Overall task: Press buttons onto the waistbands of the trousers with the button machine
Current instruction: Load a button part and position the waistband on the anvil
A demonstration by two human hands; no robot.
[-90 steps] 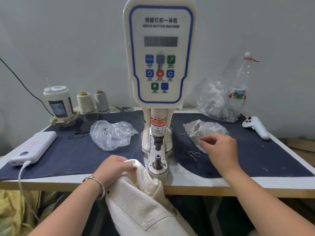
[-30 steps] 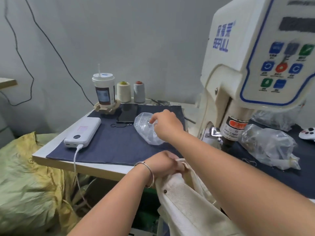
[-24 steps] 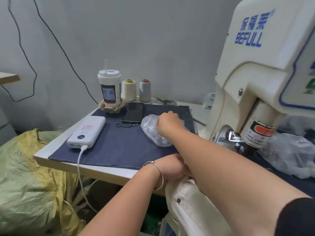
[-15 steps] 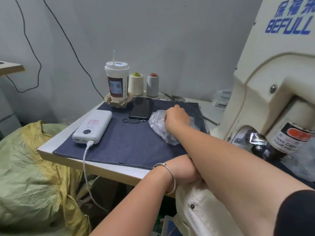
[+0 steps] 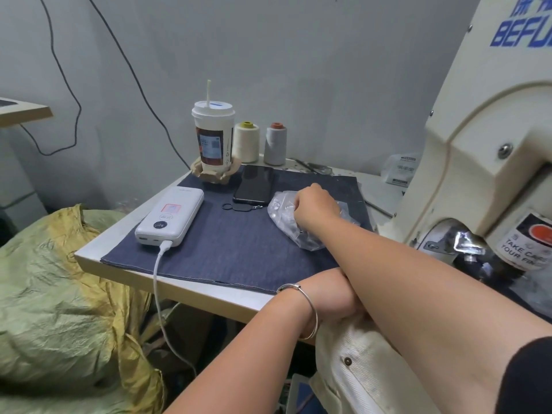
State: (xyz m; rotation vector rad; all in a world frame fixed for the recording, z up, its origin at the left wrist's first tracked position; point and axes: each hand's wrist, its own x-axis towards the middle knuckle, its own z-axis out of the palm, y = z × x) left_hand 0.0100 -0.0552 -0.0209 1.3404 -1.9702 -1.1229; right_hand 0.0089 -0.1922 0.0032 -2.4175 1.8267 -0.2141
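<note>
1. A part could be fumbled: the right hand (image 5: pixel 313 209), crossed over, has its grip in the clear bag (image 5: pixel 286 222) on the worktop (image 5: pixel 191 289); closure cannot be told.
2. The trousers (image 5: pixel 358 372), at the worktop's edge below the button machine (image 5: pixel 478 162), could slip; the left hand (image 5: pixel 334 297) is largely hidden, grip unclear.

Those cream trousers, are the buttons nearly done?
One metal stud already sits on the cream trousers. The right hand is reaching into the clear plastic bag while the left hand holds the garment. Pressing at the button machine is still ahead.

bare cloth (image 5: pixel 227 249) between power bank (image 5: pixel 171 216), bag (image 5: pixel 286 216)
</note>
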